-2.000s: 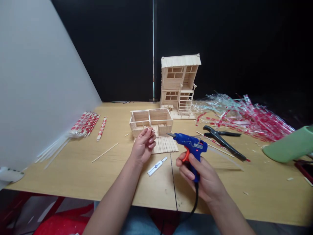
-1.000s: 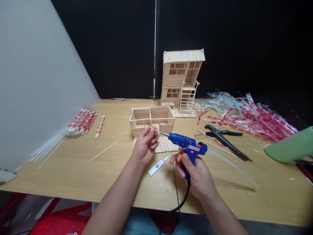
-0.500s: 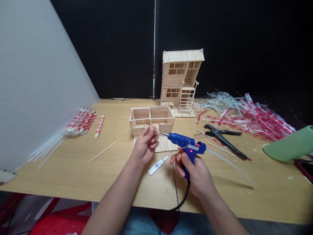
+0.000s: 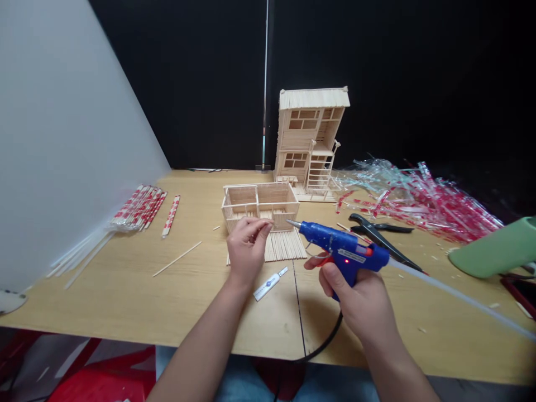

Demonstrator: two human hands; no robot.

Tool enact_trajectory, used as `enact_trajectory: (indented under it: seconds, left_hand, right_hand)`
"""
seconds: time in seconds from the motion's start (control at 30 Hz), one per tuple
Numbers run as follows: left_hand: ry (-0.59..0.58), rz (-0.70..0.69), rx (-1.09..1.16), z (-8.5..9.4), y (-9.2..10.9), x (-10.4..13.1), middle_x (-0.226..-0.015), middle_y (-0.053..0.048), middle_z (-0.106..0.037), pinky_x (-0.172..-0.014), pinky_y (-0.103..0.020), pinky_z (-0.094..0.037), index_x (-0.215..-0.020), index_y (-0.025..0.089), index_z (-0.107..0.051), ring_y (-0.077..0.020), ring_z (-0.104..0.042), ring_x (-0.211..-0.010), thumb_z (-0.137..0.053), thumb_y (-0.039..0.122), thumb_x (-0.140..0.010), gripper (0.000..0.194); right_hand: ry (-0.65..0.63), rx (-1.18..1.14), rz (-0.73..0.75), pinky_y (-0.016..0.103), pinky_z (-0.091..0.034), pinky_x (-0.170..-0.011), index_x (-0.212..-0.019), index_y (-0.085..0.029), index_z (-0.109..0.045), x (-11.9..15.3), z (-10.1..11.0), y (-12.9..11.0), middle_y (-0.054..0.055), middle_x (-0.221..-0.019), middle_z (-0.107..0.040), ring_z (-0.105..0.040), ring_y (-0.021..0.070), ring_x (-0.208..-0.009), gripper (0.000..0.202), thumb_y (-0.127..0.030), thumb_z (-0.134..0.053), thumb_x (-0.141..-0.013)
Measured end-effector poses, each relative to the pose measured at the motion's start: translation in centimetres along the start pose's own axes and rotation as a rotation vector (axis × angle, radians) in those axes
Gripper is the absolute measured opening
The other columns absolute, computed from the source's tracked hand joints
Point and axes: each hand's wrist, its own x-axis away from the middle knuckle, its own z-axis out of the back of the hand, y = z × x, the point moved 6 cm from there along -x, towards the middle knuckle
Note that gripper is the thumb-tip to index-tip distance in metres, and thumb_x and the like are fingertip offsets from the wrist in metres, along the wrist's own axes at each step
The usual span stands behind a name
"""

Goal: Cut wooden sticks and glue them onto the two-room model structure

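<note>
My left hand [image 4: 248, 245] is closed in a pinch at the front of a small open-topped stick-built box [image 4: 276, 196]. A thin wooden stick is in its fingertips, almost wholly hidden by them. A floor of wooden sticks [image 4: 287, 247] reaches out in front of the box. My right hand [image 4: 362, 304] is wrapped round the handle of a blue hot glue gun [image 4: 335, 243], its red light on and its nozzle aimed left, just apart from my left fingertips. From the gun's back sticks a long clear glue stick [image 4: 452, 300].
Behind stands a two-storey stick house [image 4: 299, 134]. At left lie paper-wrapped chopsticks [image 4: 140, 207], spare glue sticks [image 4: 84, 254] and a loose stick [image 4: 178, 258]. A white-and-blue cutter [image 4: 270, 283] lies in front. Black-handled pliers [image 4: 385, 240], torn wrappers [image 4: 435, 198] and a green cylinder [image 4: 494, 248] are at right.
My right hand has drawn the glue gun back to the right, off the stick. My left hand has turned over toward the box, so the stick is now mostly hidden.
</note>
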Motion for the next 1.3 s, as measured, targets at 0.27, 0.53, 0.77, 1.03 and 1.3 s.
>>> enact_trajectory:
  seconds: [0.27, 0.53, 0.77, 1.03, 1.3]
  left_hand:
    - [-0.036, -0.181, -0.128, -0.2, 1.2, 0.6, -0.086, -0.003, -0.067, -0.063, -0.022, -0.048, -0.097, 0.021, -0.077, -0.0115, -0.061, -0.075, -0.065, 0.017, -0.090, 0.014]
    - [-0.015, -0.232, -0.173, -0.2, 1.7, 0.8, -0.087, -0.005, -0.068, -0.071, -0.025, -0.051, -0.097, 0.020, -0.077, -0.0141, -0.064, -0.081, -0.065, 0.014, -0.090, 0.015]
    - [-0.028, -0.248, -0.229, -0.2, 1.8, 0.8, -0.087, -0.005, -0.069, -0.072, -0.027, -0.052, -0.097, 0.021, -0.076, -0.0146, -0.064, -0.081, -0.063, 0.016, -0.091, 0.016]
    - [-0.025, -0.255, -0.240, -0.2, 1.8, 0.9, -0.087, -0.005, -0.069, -0.072, -0.026, -0.052, -0.097, 0.021, -0.076, -0.0145, -0.065, -0.081, -0.062, 0.016, -0.091, 0.016]
    - [-0.030, -0.244, -0.236, -0.2, 1.7, 0.9, -0.087, -0.005, -0.069, -0.073, -0.028, -0.052, -0.098, 0.023, -0.076, -0.0156, -0.064, -0.082, -0.061, 0.018, -0.092, 0.017]
  right_hand:
    - [0.077, 0.228, 0.050, 0.033, -0.052, -0.066, -0.088, -0.020, -0.078, 0.7, -1.1, -1.2, 0.003, -0.060, -0.065, -0.061, 0.0197, -0.057, 0.040, -0.057, -0.060, -0.087]
    - [0.114, 0.283, 0.108, 0.032, -0.054, -0.071, -0.087, -0.022, -0.077, 0.8, -1.2, -1.5, 0.002, -0.059, -0.065, -0.063, 0.0197, -0.057, 0.036, -0.053, -0.060, -0.088]
    - [0.089, 0.318, 0.156, 0.031, -0.054, -0.068, -0.089, -0.021, -0.076, 0.7, -1.1, -1.1, 0.001, -0.059, -0.065, -0.061, 0.0189, -0.055, 0.036, -0.052, -0.058, -0.089]
    - [0.087, 0.343, 0.141, 0.032, -0.053, -0.067, -0.088, -0.021, -0.077, 0.6, -1.2, -1.2, 0.002, -0.060, -0.066, -0.064, 0.0201, -0.057, 0.039, -0.055, -0.058, -0.089]
    - [0.111, 0.331, 0.108, 0.034, -0.053, -0.069, -0.085, -0.021, -0.077, 0.8, -1.1, -1.2, 0.004, -0.062, -0.068, -0.066, 0.0230, -0.062, 0.042, -0.059, -0.058, -0.088]
